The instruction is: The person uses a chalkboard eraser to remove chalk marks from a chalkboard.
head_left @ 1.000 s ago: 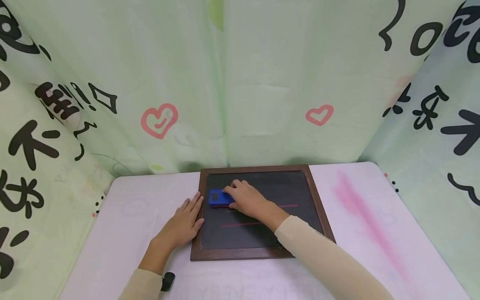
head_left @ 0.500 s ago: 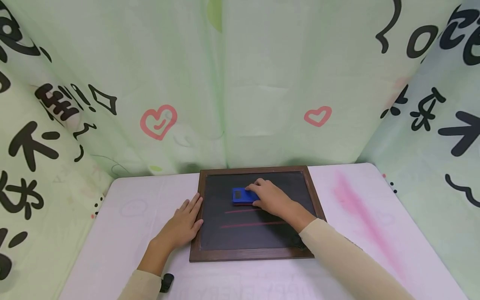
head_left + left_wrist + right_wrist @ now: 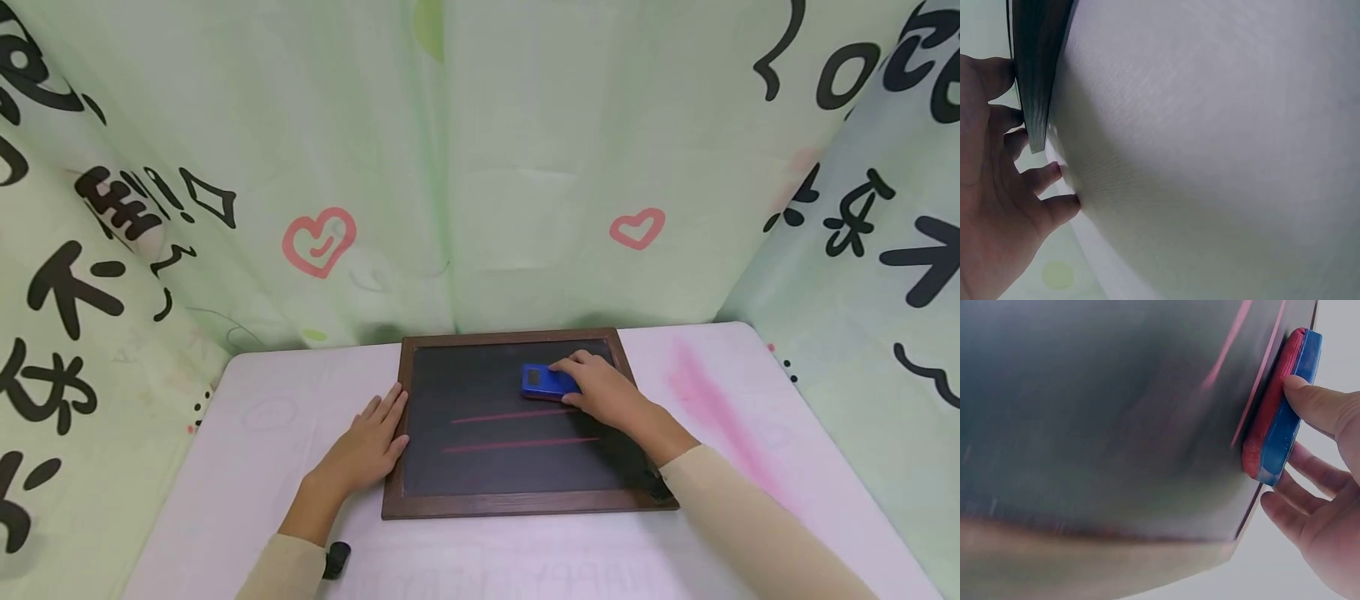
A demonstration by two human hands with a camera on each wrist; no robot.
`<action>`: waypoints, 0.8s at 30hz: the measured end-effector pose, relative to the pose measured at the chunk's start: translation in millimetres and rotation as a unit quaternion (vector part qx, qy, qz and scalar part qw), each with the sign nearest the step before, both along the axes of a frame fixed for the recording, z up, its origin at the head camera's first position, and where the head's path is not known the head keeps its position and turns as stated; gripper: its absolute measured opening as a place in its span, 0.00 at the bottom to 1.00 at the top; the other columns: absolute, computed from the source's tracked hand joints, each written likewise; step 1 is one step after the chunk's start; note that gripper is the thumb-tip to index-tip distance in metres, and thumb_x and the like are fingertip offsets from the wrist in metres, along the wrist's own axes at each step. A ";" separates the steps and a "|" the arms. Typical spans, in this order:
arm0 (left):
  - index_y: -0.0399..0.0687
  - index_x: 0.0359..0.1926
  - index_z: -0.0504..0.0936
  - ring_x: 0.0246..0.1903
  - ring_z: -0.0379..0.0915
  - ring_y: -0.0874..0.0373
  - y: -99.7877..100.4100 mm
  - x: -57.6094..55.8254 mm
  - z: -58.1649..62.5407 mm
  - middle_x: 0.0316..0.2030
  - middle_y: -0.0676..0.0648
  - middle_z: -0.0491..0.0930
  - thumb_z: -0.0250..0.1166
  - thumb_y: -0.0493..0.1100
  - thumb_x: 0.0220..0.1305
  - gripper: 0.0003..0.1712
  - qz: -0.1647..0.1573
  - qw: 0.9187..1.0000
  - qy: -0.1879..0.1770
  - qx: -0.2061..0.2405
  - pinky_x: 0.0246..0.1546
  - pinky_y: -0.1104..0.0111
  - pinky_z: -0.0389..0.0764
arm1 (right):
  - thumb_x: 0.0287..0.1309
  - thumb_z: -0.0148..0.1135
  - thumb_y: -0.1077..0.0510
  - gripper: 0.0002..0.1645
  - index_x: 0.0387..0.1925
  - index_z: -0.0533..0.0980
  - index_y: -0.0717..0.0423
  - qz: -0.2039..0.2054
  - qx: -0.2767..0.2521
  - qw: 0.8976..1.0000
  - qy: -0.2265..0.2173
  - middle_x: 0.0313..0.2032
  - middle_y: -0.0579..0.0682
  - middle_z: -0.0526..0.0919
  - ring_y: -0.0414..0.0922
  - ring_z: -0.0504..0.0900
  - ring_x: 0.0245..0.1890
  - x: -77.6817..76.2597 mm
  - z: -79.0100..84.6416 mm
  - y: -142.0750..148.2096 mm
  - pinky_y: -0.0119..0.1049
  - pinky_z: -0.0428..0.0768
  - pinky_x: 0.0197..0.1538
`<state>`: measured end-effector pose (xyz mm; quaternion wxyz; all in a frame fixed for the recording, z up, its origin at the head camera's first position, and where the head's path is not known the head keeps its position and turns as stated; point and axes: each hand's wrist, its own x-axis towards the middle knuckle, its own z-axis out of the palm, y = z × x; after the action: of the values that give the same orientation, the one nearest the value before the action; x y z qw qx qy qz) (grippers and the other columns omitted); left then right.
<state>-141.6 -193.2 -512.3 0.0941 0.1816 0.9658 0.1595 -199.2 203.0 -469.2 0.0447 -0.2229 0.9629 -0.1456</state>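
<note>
A small blackboard (image 3: 510, 475) in a brown wooden frame lies on the table. My right hand (image 3: 606, 393) grips a blue chalkboard eraser (image 3: 546, 381) between thumb and fingers, near the board's upper right. In the right wrist view, the eraser's red felt side (image 3: 1272, 406) faces the dark surface. Two pink chalk lines (image 3: 517, 446) run across the board below the eraser. My left hand (image 3: 366, 442) rests with extended fingers along the frame's left edge. In the left wrist view, the thumb and some fingers of that hand (image 3: 997, 169) touch the frame's side (image 3: 1038, 75), and others reach the tablecloth.
The table has a pale pinkish-white cloth (image 3: 285, 417) with a pink streak on the right. A light green curtain (image 3: 525, 167) with black lettering and pink hearts surrounds the table's back and sides. A black wrist device (image 3: 337, 560) shows at my left sleeve.
My right hand has slid the eraser from the board's left side to its upper right. The two pink lines show more fully as the arm moves off them. My left hand stays put.
</note>
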 end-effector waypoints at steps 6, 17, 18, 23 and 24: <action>0.43 0.83 0.48 0.79 0.46 0.33 1.1 -0.3 1.6 0.83 0.44 0.44 0.52 0.52 0.80 0.41 0.000 1.000 0.001 -0.002 0.72 0.34 0.59 | 0.63 0.73 0.58 0.31 0.66 0.77 0.55 -0.014 0.003 1.000 -0.003 0.59 0.63 0.79 0.63 0.78 0.59 -1.4 1.5 21.4 0.60 0.79 0.61; 0.43 0.83 0.48 0.79 0.46 0.33 0.2 -0.2 -1.6 0.83 0.43 0.44 0.52 0.52 0.80 0.41 -0.003 1.000 0.005 0.000 0.72 0.34 0.59 | 0.61 0.74 0.58 0.32 0.65 0.76 0.59 -0.031 0.000 0.999 -0.016 0.58 0.65 0.78 0.63 0.79 0.57 1.0 4.7 43.4 0.61 0.78 0.60; 0.43 0.83 0.48 0.79 0.46 0.33 0.1 -0.2 -1.8 0.83 0.44 0.44 0.52 0.52 0.80 0.41 -0.002 1.000 0.005 0.000 0.73 0.34 0.59 | 0.61 0.74 0.58 0.32 0.65 0.76 0.60 -0.030 -0.002 0.999 -0.016 0.58 0.65 0.78 0.63 0.79 0.56 1.2 4.8 44.2 0.61 0.78 0.60; 0.43 0.83 0.48 0.79 0.46 0.33 -0.6 -0.8 -1.5 0.83 0.43 0.44 0.53 0.52 0.80 0.41 -0.001 1.000 0.004 0.004 0.73 0.34 0.58 | 0.60 0.74 0.58 0.32 0.64 0.76 0.62 -0.024 -0.003 1.000 -0.008 0.57 0.66 0.78 0.64 0.79 0.56 1.0 1.6 44.5 0.61 0.78 0.60; 0.43 0.83 0.48 0.79 0.46 0.33 -0.7 -0.9 -1.4 0.83 0.43 0.44 0.53 0.51 0.80 0.41 -0.001 1.000 0.004 0.006 0.73 0.34 0.58 | 0.60 0.74 0.58 0.32 0.64 0.76 0.61 -0.024 -0.003 1.000 -0.007 0.57 0.66 0.78 0.64 0.79 0.56 1.5 1.3 44.3 0.61 0.78 0.60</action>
<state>-142.5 -193.8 -513.8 0.0890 0.1835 0.9651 0.1644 -197.7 247.3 -468.0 0.0470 -0.1989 0.9672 -0.1509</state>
